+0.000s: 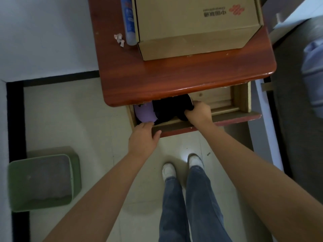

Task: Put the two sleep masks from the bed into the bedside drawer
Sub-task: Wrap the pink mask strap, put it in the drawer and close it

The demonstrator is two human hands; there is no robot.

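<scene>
From the head camera: a cardboard box [197,27] fills the red-brown bedside table [174,79], a blue tube [129,20] and crumpled wrapper [119,39] beside it, a green bin [43,182] on the floor at left. The tabletop overhangs the open drawer [225,117], hiding its back. Inside, the purple sleep mask [145,112] lies at the left end, the black sleep mask [171,109] just beside it. The right hand [199,114] grips the black one; the left hand [143,138] has fingers loosely bent at the drawer's front edge, touching the purple one.
</scene>
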